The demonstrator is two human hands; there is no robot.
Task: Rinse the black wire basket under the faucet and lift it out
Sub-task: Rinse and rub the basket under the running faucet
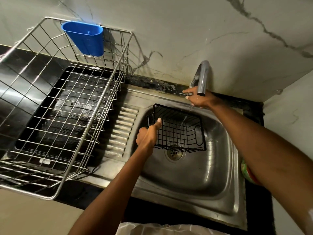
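- One black stone desk (20, 68) runs under a marble-patterned wall; no writing on it can be read.
- One large steel dish rack (55, 106) sits on the desk to the left, with two small white tags on its wires, too small to read.
- One stainless steel sink (194, 180) with a ribbed drainboard lies to the right of the rack; one round drain (174, 152) shows in its basin.
- One black wire basket (179, 131), the task's thing, is tilted inside the basin above the drain, beneath the spout.
- One blue plastic cutlery cup (84, 38) hangs on the rack's back rim.
- One chrome faucet (202, 77) curves out from the wall; a thin stream of water (186, 116) falls from it into the basket.
- Left hand (147, 136): fingers curled around the basket's left rim, thumb laid along the wire, gripping it.
- Right hand (197, 98): at the faucet's base, its fingers pinching the small lever (184, 94) there.
- One green and red object (247, 172) shows at the sink's right edge, mostly hidden by the right arm.
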